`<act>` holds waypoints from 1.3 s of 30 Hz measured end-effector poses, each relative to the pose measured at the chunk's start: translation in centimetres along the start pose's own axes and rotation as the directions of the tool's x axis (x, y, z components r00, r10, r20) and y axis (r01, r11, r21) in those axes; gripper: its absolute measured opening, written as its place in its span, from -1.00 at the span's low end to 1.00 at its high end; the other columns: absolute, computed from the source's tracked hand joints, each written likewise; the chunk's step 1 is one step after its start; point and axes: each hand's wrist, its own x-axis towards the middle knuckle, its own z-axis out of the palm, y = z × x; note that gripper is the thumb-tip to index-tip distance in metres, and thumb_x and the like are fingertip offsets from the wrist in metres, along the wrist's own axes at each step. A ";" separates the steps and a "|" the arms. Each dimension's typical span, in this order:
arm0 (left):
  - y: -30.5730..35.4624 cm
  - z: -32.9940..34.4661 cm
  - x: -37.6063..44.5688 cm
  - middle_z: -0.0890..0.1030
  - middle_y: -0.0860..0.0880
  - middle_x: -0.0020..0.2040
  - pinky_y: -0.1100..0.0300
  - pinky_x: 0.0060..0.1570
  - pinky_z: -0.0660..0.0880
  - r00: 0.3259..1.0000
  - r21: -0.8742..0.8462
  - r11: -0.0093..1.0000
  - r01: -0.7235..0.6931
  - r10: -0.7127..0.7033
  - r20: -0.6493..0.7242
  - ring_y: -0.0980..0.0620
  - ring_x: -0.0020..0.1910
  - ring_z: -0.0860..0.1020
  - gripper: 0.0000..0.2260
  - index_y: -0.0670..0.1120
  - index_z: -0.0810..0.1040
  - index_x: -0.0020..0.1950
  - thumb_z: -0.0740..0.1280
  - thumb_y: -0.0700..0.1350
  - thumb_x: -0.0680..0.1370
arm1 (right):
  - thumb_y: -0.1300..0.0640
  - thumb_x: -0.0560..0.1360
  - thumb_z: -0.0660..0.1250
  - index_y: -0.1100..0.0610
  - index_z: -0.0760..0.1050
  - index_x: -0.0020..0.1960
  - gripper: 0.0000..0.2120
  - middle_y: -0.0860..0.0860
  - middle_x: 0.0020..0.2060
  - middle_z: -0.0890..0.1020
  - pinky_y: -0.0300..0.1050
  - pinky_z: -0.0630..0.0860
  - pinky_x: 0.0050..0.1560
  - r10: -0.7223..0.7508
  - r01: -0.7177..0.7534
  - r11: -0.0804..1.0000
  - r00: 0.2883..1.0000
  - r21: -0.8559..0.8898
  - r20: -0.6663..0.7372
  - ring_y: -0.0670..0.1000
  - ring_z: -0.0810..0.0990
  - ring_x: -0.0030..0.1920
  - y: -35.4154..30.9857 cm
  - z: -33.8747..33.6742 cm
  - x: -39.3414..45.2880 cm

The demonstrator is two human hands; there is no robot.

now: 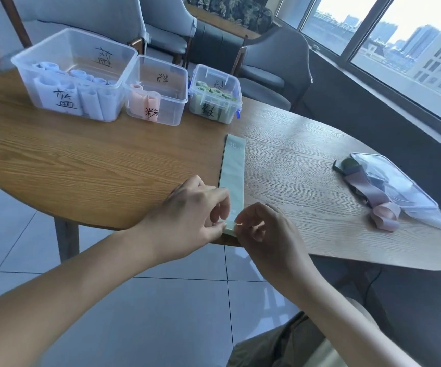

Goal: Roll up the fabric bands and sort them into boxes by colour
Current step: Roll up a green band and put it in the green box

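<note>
The table (108,160) is wood-grained with a matt finish. On it lies a smooth, matt pale green band (234,176) of cloth. The three boxes (158,75) at the far left are clear, glossy plastic. The floor tiles (161,300) shine.

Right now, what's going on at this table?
A person is starting to roll a pale green band that lies flat on the wooden table. The left hand and the right hand both pinch its near end at the table's edge. At the back stand three clear boxes holding rolled bands: a blue box, a pink box and a green box. To the right, unrolled pink bands lie by a clear lid.
</note>
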 end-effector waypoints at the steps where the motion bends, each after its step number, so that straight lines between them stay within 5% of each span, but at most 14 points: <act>1: 0.0 0.0 0.0 0.51 0.16 -0.20 0.32 -0.07 0.31 1.000 0.011 1.000 -0.010 0.010 -0.010 0.10 -0.02 0.37 -0.83 0.07 0.41 -0.13 0.40 -0.08 0.52 | 0.09 0.52 0.38 -0.10 0.51 -0.11 -0.90 -0.15 -0.20 0.57 -0.30 0.36 -0.14 0.004 -0.004 1.000 1.000 0.002 -0.004 -0.16 0.51 -0.11 -0.1 0.0 0.0; 15: -0.5 0.4 -0.8 0.44 0.18 -0.14 0.29 0.02 0.29 0.978 0.219 0.955 -0.199 0.207 -0.011 0.12 -0.07 0.34 -0.87 0.03 0.46 -0.08 0.40 -0.08 0.56 | 0.09 0.51 0.38 -0.07 0.43 -0.16 -0.86 -0.17 -0.30 0.56 -0.31 0.33 -0.23 0.040 -0.041 0.999 0.996 -0.016 -0.079 -0.15 0.51 -0.16 -0.3 0.5 -0.1; 26: -0.7 0.7 -0.5 0.47 0.16 -0.08 0.18 0.16 0.33 0.997 0.178 0.981 -0.077 0.076 0.009 0.10 0.03 0.30 -0.89 0.05 0.47 -0.03 0.32 0.05 0.61 | 0.09 0.59 0.32 -0.01 0.50 -0.06 -0.94 -0.17 -0.14 0.52 -0.18 0.44 -0.09 -0.174 0.158 0.977 0.978 -0.142 -0.111 -0.08 0.45 -0.02 0.5 1.1 -1.6; 33: -0.5 0.7 -0.1 0.46 0.15 -0.06 0.13 0.18 0.28 0.999 0.182 0.983 -0.036 0.032 0.025 0.10 0.03 0.25 -0.89 0.10 0.35 -0.05 0.22 0.05 0.65 | 0.10 0.60 0.30 -0.04 0.53 -0.12 -0.87 -0.20 -0.15 0.47 -0.11 0.50 -0.04 -0.092 0.089 0.995 0.991 -0.041 -0.095 -0.06 0.48 -0.03 0.5 1.2 -0.8; 39: -0.7 0.6 0.1 0.46 0.18 -0.11 0.13 0.20 0.28 0.999 0.124 0.992 -0.013 0.009 0.034 0.10 0.05 0.30 -0.87 0.08 0.43 -0.05 0.26 0.09 0.63 | 0.01 0.59 0.29 -0.09 0.49 -0.16 -0.85 -0.19 -0.19 0.52 -0.32 0.34 -0.13 0.030 -0.031 0.998 0.999 -0.057 -0.024 -0.09 0.48 -0.04 0.0 0.6 0.1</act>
